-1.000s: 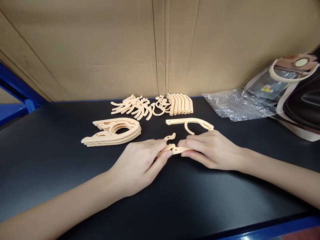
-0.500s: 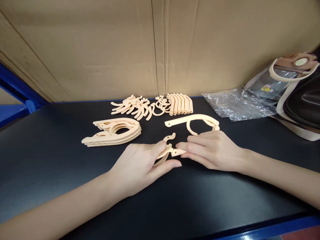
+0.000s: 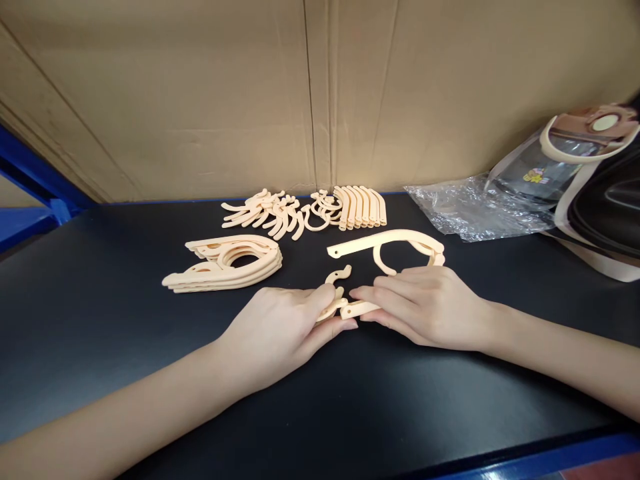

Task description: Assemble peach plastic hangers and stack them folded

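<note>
My right hand [image 3: 433, 307] is closed around a cream plastic folding hanger [image 3: 387, 238], whose long upper arm and hook stick out beyond the fingers. Its lower arm end pokes out leftward from under the fingertips. My left hand [image 3: 283, 333] pinches a small curved cream plastic piece [image 3: 340, 274] with holes in it, and more of its curved parts show between thumb and fingers. The held pieces meet, or nearly meet, between the two hands; the palms hide most of the joint. A stack of folded cream hangers [image 3: 220, 275] lies left of the hands.
Toward the back of the black table [image 3: 100, 320] lie a pile of short curved pieces [image 3: 263, 208], some hooks [image 3: 316, 225] and a row of straight arms [image 3: 363, 208]. At the right are a clear plastic bag [image 3: 480, 213], a bottle [image 3: 545, 177] and a black bag [image 3: 607, 200]. Cardboard [image 3: 200, 93] stands behind.
The hanger's long arm has spread slightly and its curved end shifted a little right. My left thumb has drawn in closer to the pieces. The stack has stayed put.
</note>
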### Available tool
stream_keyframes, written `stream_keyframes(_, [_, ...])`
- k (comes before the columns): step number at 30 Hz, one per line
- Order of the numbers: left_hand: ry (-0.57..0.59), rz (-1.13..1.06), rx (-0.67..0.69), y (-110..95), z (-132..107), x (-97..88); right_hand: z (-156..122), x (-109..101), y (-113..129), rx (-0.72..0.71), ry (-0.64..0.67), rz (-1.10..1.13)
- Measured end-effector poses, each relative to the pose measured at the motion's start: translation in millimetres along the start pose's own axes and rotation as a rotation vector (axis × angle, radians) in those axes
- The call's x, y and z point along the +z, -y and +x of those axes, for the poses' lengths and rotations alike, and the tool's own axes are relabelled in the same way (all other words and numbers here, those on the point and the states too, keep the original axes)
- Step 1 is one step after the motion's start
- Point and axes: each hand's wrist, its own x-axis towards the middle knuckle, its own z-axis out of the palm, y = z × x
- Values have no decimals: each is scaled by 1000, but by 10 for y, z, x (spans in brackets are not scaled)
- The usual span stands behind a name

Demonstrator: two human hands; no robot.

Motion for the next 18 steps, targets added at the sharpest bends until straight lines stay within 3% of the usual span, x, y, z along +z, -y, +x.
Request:
stream_keyframes(11, [-11,131,77,34,-48,69,34,-24,12,-13,4,-33])
stream_keyframes(18, [55,209,122,-8,-10,-35,27,-25,24,-6,23,-44])
